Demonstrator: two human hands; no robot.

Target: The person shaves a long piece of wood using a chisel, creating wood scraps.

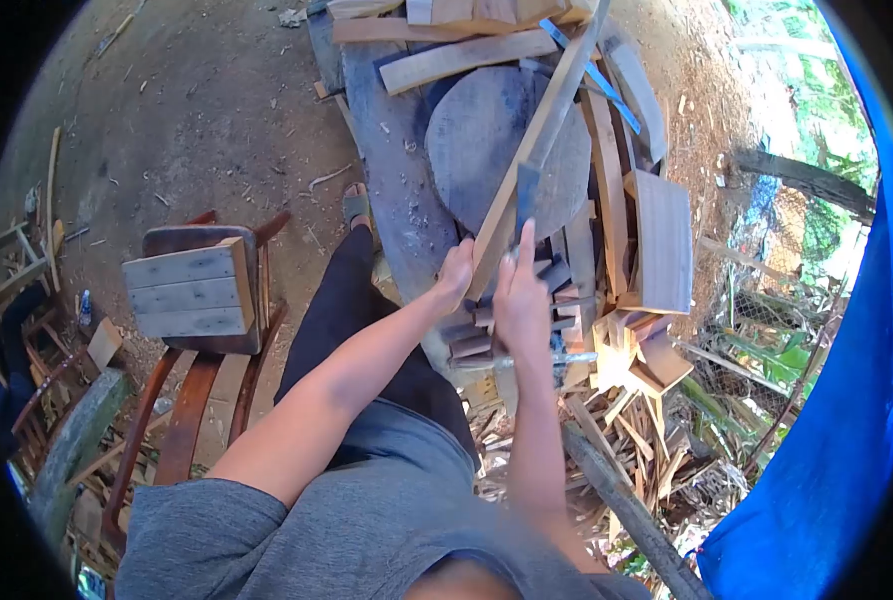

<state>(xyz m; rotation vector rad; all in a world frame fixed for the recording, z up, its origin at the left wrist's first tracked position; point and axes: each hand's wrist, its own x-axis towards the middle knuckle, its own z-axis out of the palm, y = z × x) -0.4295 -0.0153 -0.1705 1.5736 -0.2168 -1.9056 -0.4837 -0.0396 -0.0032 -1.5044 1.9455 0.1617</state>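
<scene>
A long, narrow wooden strip (pixel 526 160) slants up and away over a round wooden disc (pixel 466 130) on the bench. My left hand (pixel 455 274) is closed around the strip near its lower end. Just to the right, my right hand (pixel 522 300) grips a flat, dark blade-like tool (pixel 528 192), its index finger stretched along it. The blade lies close along the right side of the strip, and its handle is hidden in my fist.
Curved wooden boards (pixel 466 58) lie on the bench (pixel 386 165) around the disc. A block (pixel 663 240) stands to the right, above offcuts (pixel 646 440). At left, a chair holds a slatted wooden piece (pixel 188 292). A blue tarp (pixel 816 450) hangs at far right.
</scene>
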